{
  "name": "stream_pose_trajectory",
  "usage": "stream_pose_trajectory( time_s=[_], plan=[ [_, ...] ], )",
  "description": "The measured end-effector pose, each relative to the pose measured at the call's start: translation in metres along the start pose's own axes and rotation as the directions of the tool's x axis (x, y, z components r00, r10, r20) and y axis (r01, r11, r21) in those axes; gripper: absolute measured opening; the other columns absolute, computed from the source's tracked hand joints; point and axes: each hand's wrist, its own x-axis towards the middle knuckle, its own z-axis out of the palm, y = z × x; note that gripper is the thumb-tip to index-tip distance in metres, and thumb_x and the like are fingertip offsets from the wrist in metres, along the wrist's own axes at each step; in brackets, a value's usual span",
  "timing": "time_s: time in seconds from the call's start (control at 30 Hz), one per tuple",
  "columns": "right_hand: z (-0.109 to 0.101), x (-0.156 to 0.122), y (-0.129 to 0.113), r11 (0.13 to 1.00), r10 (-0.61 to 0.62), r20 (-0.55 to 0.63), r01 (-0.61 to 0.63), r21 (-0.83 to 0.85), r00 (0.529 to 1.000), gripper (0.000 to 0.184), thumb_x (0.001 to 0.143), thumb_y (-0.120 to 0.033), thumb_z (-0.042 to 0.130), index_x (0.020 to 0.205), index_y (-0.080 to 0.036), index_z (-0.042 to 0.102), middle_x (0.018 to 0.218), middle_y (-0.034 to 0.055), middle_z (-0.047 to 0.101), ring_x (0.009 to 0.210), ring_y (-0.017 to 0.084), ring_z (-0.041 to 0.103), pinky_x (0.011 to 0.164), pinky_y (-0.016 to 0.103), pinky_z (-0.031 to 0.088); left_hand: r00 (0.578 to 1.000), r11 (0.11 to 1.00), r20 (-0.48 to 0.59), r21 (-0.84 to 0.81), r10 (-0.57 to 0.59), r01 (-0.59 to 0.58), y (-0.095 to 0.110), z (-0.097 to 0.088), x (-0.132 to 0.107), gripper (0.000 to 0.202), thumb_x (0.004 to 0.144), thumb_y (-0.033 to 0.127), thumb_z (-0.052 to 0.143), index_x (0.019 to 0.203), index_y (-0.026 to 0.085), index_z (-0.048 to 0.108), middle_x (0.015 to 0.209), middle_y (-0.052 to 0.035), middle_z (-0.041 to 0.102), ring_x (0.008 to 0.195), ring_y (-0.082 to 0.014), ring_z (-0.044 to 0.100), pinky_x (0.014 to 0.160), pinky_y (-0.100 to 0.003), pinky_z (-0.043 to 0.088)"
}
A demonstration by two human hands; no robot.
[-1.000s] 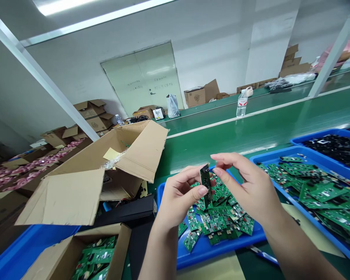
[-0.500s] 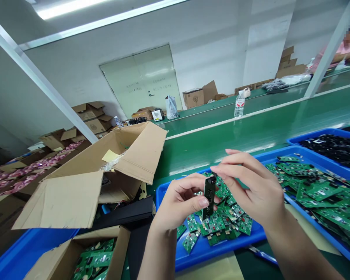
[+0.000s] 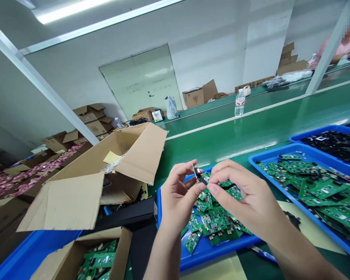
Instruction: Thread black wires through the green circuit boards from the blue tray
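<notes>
My left hand is closed around a small circuit board, held tilted above the blue tray and seen nearly edge-on. A narrow black strip lies against the board's lower end. My right hand pinches that strip between thumb and fingertips, close to my left thumb; the fingers partly hide it. Below both hands, the blue tray holds a heap of green circuit boards.
To the right stand a second blue tray of green boards and another of black parts. An open carton stands at left, with a smaller box of boards before it. A water bottle stands farther back. A person sits far right.
The board has turned from upright, its dark face showing, to tilted and nearly edge-on. My right hand has come down and left, and now pinches the black strip at the board.
</notes>
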Motion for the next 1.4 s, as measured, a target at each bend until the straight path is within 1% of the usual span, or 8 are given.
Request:
stream_pose_trajectory(
  time_s=[0.13, 0.23, 0.4, 0.6, 0.83, 1.0, 1.13, 1.4],
  plan=[
    [0.003, -0.001, -0.001, 0.985, 0.146, 0.042, -0.150, 0.084, 0.988, 0.013, 0.086, -0.022, 0.052, 0.074, -0.020, 0.058, 0.087, 0.0040, 0.055, 0.081, 0.015, 0.058, 0.066, 0.024, 0.050, 0.995, 0.994, -0.041, 0.064, 0.087, -0.084, -0.003, 0.000, -0.001, 0.037, 0.065, 0.017, 0.079, 0.100, 0.025, 0.070, 0.090, -0.0032, 0.058, 0.084, -0.0150, 0.063, 0.068, -0.024, 0.058],
    [0.005, 0.000, 0.001, 0.975, 0.205, 0.020, -0.206, 0.080, 0.979, 0.014, 0.085, -0.023, 0.052, 0.072, -0.020, 0.058, 0.088, 0.0055, 0.054, 0.083, 0.017, 0.058, 0.058, 0.022, 0.050, 0.992, 0.988, -0.044, 0.104, 0.119, -0.114, -0.003, 0.000, -0.001, 0.036, 0.068, 0.017, 0.077, 0.103, 0.026, 0.069, 0.093, -0.0034, 0.058, 0.085, -0.0147, 0.063, 0.071, -0.025, 0.059],
    [0.005, 0.002, 0.008, 0.973, 0.213, 0.021, -0.214, 0.085, 0.977, 0.019, 0.085, -0.025, 0.052, 0.067, -0.019, 0.055, 0.085, 0.0047, 0.053, 0.075, 0.015, 0.058, 0.052, 0.021, 0.049, 0.984, 0.969, 0.080, 0.181, 0.159, -0.171, -0.002, -0.005, -0.002, 0.044, 0.070, 0.015, 0.076, 0.110, 0.029, 0.066, 0.094, -0.0026, 0.057, 0.088, -0.0141, 0.062, 0.077, -0.027, 0.059],
    [0.007, 0.004, 0.011, 0.963, 0.219, 0.078, -0.228, 0.142, 0.973, 0.018, 0.085, -0.028, 0.054, 0.069, -0.020, 0.056, 0.084, 0.0036, 0.054, 0.074, 0.014, 0.059, 0.051, 0.020, 0.047, 0.963, 0.965, 0.203, 0.155, 0.178, -0.211, 0.000, -0.012, -0.001, 0.046, 0.073, 0.016, 0.073, 0.115, 0.031, 0.063, 0.098, -0.0026, 0.056, 0.091, -0.0143, 0.061, 0.080, -0.028, 0.058],
    [0.008, 0.004, 0.011, 0.993, 0.089, -0.041, -0.086, 0.087, 0.995, 0.014, 0.084, -0.021, 0.056, 0.071, -0.020, 0.054, 0.081, 0.0020, 0.054, 0.078, 0.014, 0.057, 0.067, 0.024, 0.049, 0.960, 0.978, 0.219, 0.073, 0.175, -0.195, 0.002, -0.009, -0.002, 0.048, 0.068, 0.016, 0.077, 0.112, 0.030, 0.065, 0.098, -0.0028, 0.057, 0.091, -0.0138, 0.060, 0.073, -0.023, 0.058],
    [0.008, 0.003, 0.011, 0.997, 0.047, -0.053, -0.043, 0.068, 0.997, 0.013, 0.086, -0.022, 0.056, 0.073, -0.020, 0.055, 0.080, 0.0022, 0.056, 0.075, 0.014, 0.057, 0.066, 0.025, 0.048, 0.965, 0.982, 0.193, 0.042, 0.175, -0.186, 0.006, -0.008, -0.002, 0.043, 0.065, 0.018, 0.080, 0.105, 0.030, 0.069, 0.094, -0.0029, 0.062, 0.088, -0.0142, 0.062, 0.072, -0.023, 0.058],
    [0.007, 0.003, 0.011, 0.999, 0.034, -0.055, -0.031, 0.045, 0.998, 0.013, 0.086, -0.025, 0.058, 0.074, -0.021, 0.057, 0.080, 0.0025, 0.057, 0.076, 0.015, 0.058, 0.066, 0.026, 0.049, 0.963, 0.990, 0.233, 0.006, 0.135, -0.140, 0.007, -0.008, -0.002, 0.041, 0.067, 0.023, 0.079, 0.106, 0.031, 0.069, 0.094, -0.0038, 0.064, 0.086, -0.0145, 0.061, 0.067, -0.022, 0.056],
    [0.003, 0.003, 0.010, 0.969, -0.142, -0.200, 0.094, -0.230, 0.969, 0.009, 0.087, -0.017, 0.056, 0.086, -0.022, 0.063, 0.087, 0.0047, 0.059, 0.079, 0.017, 0.060, 0.069, 0.030, 0.053, 0.964, 0.997, 0.265, -0.064, -0.016, 0.034, 0.007, -0.005, -0.003, 0.041, 0.068, 0.030, 0.078, 0.109, 0.029, 0.069, 0.084, -0.0023, 0.058, 0.071, -0.0106, 0.055, 0.055, -0.017, 0.050]
  ],
)
